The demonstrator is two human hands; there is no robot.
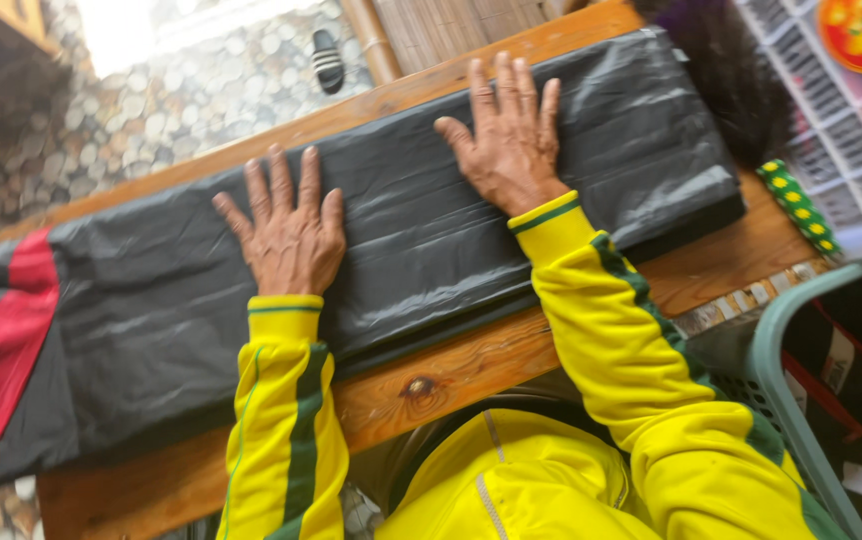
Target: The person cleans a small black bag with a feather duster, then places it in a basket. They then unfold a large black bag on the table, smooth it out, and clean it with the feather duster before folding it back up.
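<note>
A long stack of folded black plastic bags (421, 230) lies across a wooden table (471, 375). Its left end has a red band (1, 350) and hangs past the table's edge. My left hand (286, 225) rests flat on the middle of the plastic, fingers spread. My right hand (511, 140) presses flat on it further right, fingers also apart. Both arms wear yellow sleeves with green stripes. Neither hand holds anything.
A green plastic basket (781, 390) stands at the lower right. A green strip with yellow dots (799, 205) lies beside the plastic's right end. A clear compartment box (851, 110) sits at the top right, next to a dark fuzzy object (731, 70). Pebbled floor (151, 110) lies beyond the table.
</note>
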